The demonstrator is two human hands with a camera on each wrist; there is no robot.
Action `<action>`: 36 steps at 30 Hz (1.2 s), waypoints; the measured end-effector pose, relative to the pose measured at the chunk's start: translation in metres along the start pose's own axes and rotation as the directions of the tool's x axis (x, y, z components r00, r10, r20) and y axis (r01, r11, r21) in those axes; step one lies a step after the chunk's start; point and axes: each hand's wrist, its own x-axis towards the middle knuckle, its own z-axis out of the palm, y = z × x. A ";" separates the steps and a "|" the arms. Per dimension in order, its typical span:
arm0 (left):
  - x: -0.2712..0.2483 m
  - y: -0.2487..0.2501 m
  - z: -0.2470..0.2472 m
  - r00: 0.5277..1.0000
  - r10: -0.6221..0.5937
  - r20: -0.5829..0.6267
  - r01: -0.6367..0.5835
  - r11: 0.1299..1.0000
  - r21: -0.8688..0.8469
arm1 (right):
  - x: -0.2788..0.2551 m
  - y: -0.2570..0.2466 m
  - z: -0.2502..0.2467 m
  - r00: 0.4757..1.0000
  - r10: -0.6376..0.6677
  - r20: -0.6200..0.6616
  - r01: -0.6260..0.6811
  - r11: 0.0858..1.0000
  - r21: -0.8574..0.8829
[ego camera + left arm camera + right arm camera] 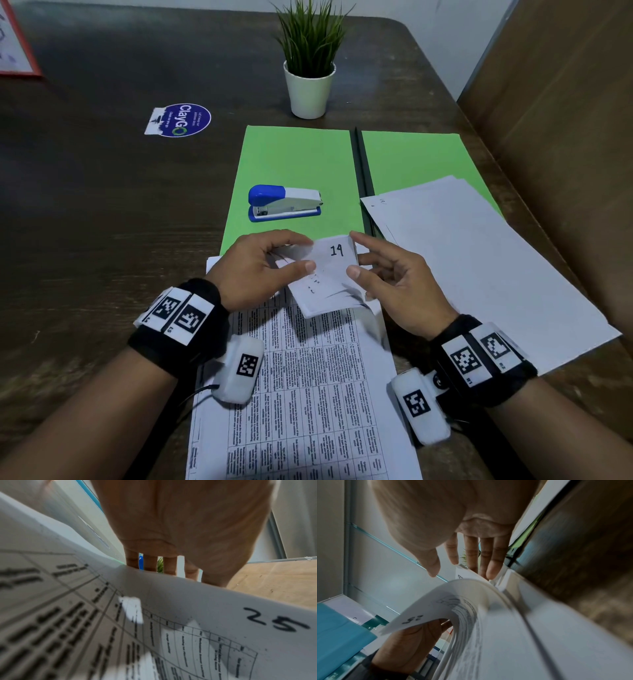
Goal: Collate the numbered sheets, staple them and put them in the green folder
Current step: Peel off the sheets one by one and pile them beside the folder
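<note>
Both hands meet over the near stack of numbered sheets (308, 394): the left hand (260, 270) pinches the curled-up top corners between thumb and fingers, and the right hand (400, 291) has its thumb and forefinger closed on the right edge of the raised corner marked 19 (334, 270), its other fingers loosely spread behind. From the left wrist, a sheet marked 25 (223, 615) lies bent under the fingers; from the right wrist, that same sheet curls over the left thumb. Going left to right across the dark wooden table (102, 240): one red-edged board (17, 41) at the far left corner, one blue round ClayGo sticker (181, 120), one potted green plant (310, 68) in a white pot, and one green folder (291, 157) lying open with a black spine down its middle. One blue and white stapler (284, 204) sits on the folder's left leaf. A second stack of blank-side-up sheets (479, 267) covers the near part of the right leaf and spills onto the table. So there are two paper stacks, and neither is tucked fully inside the folder.
</note>
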 end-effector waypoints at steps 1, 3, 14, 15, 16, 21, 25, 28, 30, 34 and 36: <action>0.000 0.000 0.000 1.000 -0.002 0.014 0.001 1.000 0.026 | 0.000 0.000 0.000 1.000 0.001 0.001 -0.001 1.000 0.002; 0.000 0.002 -0.001 0.999 0.017 0.043 -0.021 0.996 0.082 | 0.000 0.001 0.000 1.000 -0.001 0.003 0.001 1.000 0.003; 0.000 0.004 -0.001 0.999 0.033 0.043 -0.037 0.995 0.098 | 0.001 0.004 -0.001 1.000 0.002 0.005 -0.002 1.000 0.001; 0.000 0.004 -0.001 0.999 0.038 0.037 -0.041 0.995 0.090 | 0.001 0.005 -0.001 1.000 0.002 0.006 -0.002 1.000 0.003; 0.000 0.003 -0.001 0.999 0.042 0.030 -0.044 0.996 0.082 | 0.001 0.005 -0.001 1.000 0.004 0.005 -0.004 1.000 0.001; -0.001 0.003 -0.001 0.998 0.056 0.014 -0.056 0.996 0.066 | 0.001 0.005 -0.001 1.000 0.023 -0.003 -0.023 1.000 -0.004; 0.000 0.003 -0.001 0.999 0.054 -0.006 -0.054 0.997 0.063 | 0.000 0.005 -0.002 1.000 0.011 -0.008 -0.011 1.000 0.001; -0.001 0.005 0.001 0.997 0.070 -0.009 -0.070 0.998 -0.005 | 0.001 0.004 0.000 1.000 0.014 -0.007 -0.014 1.000 0.013; -0.001 0.005 0.000 0.998 0.054 -0.009 -0.054 0.998 -0.021 | 0.001 0.003 0.000 1.000 0.011 0.002 -0.011 1.000 0.014; 0.000 0.001 -0.001 1.000 0.015 -0.024 -0.014 0.999 0.030 | 0.001 0.004 0.000 1.000 0.012 -0.008 -0.012 1.000 0.023; 0.000 0.002 -0.001 1.000 -0.005 -0.004 0.005 0.998 0.064 | 0.001 0.005 0.000 1.000 0.014 -0.013 -0.014 1.000 0.019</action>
